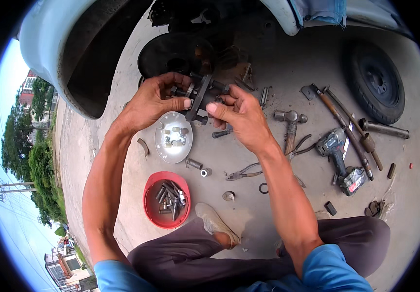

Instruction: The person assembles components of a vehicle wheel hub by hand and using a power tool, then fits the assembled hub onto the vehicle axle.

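Both my hands hold a dark metal puller (200, 99) up in front of me, with several thick bolts sticking out of its flat crossbar. My left hand (152, 101) grips the bolt side at the left, thumb and fingers closed round it. From the right, my right hand (243, 117) pinches another part of it between thumb and fingers; some of those fingers are hidden. Beneath the puller, on the ground, lies a white round dish (172, 155) with small pale and metal parts in it. A red bowl (147, 208) of metal sockets stands nearer to me.
A ball-peen hammer (291, 127), pliers (247, 173), a cordless impact wrench (335, 152) and long bars (339, 117) lie at the right. A spare wheel (376, 80) is beyond them. Ahead is a dark round metal part (159, 53) under the light blue vehicle body (44, 53). Loose sockets (194, 163) lie near the dish.
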Tool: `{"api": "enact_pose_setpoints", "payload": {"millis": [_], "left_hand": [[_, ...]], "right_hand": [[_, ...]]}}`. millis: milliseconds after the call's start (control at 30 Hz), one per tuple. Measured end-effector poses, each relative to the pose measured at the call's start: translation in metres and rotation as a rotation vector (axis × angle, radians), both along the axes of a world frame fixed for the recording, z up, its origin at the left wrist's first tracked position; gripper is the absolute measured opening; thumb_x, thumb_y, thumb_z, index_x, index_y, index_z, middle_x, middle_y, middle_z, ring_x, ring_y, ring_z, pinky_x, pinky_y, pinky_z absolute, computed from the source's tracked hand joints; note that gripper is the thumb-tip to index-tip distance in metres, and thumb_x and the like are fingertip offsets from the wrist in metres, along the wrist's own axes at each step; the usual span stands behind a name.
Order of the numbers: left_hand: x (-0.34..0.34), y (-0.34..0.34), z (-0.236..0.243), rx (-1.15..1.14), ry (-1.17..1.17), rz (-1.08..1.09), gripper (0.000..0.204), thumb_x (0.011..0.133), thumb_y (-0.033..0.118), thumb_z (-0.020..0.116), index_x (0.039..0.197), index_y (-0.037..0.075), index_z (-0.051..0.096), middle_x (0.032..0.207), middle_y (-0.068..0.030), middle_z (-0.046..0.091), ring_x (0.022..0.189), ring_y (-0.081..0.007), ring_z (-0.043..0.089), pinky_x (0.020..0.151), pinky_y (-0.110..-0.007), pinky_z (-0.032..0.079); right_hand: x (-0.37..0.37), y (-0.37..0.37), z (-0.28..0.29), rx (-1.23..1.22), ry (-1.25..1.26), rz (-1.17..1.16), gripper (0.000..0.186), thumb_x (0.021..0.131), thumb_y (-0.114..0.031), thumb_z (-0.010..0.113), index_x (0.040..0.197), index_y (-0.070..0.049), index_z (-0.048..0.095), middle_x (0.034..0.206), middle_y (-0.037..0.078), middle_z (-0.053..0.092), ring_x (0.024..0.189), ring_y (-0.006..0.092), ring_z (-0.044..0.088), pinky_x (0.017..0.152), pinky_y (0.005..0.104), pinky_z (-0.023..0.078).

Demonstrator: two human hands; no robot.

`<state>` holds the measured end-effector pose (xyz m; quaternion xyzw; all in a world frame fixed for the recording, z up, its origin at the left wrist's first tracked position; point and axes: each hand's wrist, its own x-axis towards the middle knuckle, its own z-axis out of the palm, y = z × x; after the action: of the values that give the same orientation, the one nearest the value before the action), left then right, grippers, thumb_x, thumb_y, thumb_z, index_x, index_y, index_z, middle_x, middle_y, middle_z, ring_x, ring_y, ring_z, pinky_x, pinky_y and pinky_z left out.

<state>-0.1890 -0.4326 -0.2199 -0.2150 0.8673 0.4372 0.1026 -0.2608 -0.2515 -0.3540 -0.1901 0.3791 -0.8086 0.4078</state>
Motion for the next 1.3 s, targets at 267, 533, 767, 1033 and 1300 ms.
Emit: {"api": "enact_pose_setpoints", "payload": {"millis": [267, 533, 767, 1033, 1300], "left_hand": [[0.039, -0.009, -0.037, 0.086, 0.088, 0.055, 0.047, 0.08, 0.012, 0.065, 0.124, -0.002, 0.054, 0.1, -0.0047, 0.062, 0.085, -0.0101, 0.058, 0.082, -0.026, 0.049], [0.067, -0.027, -0.05, 0.329, 0.139, 0.08, 0.049, 0.086, 0.008, 0.06, 0.131, -0.005, 0.047, 0.105, -0.0125, 0.069, 0.083, -0.0135, 0.065, 0.078, -0.026, 0.053], [0.051, -0.039, -0.065, 0.548, 0.253, 0.094, 0.05, 0.09, 0.014, 0.064, 0.132, -0.009, 0.048, 0.102, -0.0134, 0.069, 0.083, -0.0158, 0.066, 0.076, -0.028, 0.055], [0.041, -0.037, -0.073, 0.616, 0.343, 0.147, 0.043, 0.097, 0.017, 0.064, 0.131, -0.007, 0.052, 0.1, -0.0083, 0.068, 0.088, -0.0128, 0.064, 0.078, -0.026, 0.053], [0.037, -0.031, -0.054, 0.397, 0.309, 0.039, 0.047, 0.098, 0.025, 0.066, 0.133, -0.003, 0.053, 0.108, -0.0089, 0.069, 0.103, -0.0147, 0.063, 0.093, -0.03, 0.05]], "right_hand": [[0.008, 0.0, -0.026, 0.121, 0.12, 0.157, 0.037, 0.093, -0.023, 0.072, 0.117, 0.002, 0.058, 0.093, 0.007, 0.068, 0.075, 0.0114, 0.061, 0.069, 0.0287, 0.052], [0.031, 0.004, -0.033, -0.022, -0.128, 0.371, 0.042, 0.095, -0.026, 0.068, 0.122, 0.004, 0.056, 0.104, 0.013, 0.068, 0.089, 0.0167, 0.066, 0.08, 0.0315, 0.055], [0.053, -0.016, -0.029, -0.102, -0.193, 0.149, 0.063, 0.09, -0.018, 0.075, 0.141, 0.0, 0.042, 0.137, 0.015, 0.052, 0.119, 0.023, 0.057, 0.096, 0.0433, 0.053], [0.053, -0.027, -0.026, -0.212, -0.21, 0.039, 0.081, 0.083, -0.012, 0.081, 0.145, 0.002, 0.03, 0.137, 0.017, 0.048, 0.123, 0.0271, 0.056, 0.101, 0.0476, 0.052], [0.051, -0.027, -0.017, -0.158, -0.129, -0.015, 0.08, 0.074, -0.005, 0.087, 0.139, 0.005, 0.041, 0.134, 0.015, 0.051, 0.117, 0.0248, 0.06, 0.095, 0.0361, 0.056]]}}
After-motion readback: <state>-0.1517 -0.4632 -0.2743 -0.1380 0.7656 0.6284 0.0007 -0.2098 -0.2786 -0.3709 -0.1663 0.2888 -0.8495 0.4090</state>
